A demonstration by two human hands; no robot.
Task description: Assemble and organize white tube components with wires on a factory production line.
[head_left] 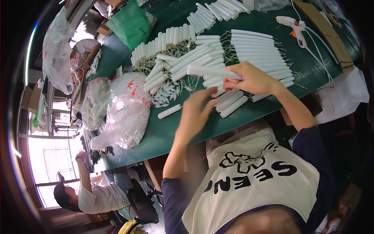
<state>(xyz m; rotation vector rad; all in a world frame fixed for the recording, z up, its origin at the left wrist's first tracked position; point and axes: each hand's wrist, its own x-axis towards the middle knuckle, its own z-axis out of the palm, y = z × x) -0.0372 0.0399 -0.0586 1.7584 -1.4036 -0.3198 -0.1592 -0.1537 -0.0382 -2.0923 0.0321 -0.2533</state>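
Note:
My right hand (249, 77) is closed round one end of a smooth white tube (210, 71), which it holds nearly level above the table. Just left of it, my left hand (194, 112) has its thumb and fingers apart, with nothing visible between them; it is slightly blurred by motion. Beneath both hands lie more white tubes with thin pale wires at their ends, including a tidy row (257, 48) on the right. Small white leaf-shaped pieces (165, 94) lie in a heap beyond my left hand. A single tube (170, 112) rests apart, near that heap.
Clear plastic bags (128, 113) bulge on the green table (134, 154) at left. A white glue gun (295, 29) with a cable lies at far right, beside a long cardboard strip (327, 33). A green bag (130, 23) stands at the back. Another person (99, 199) sits at lower left.

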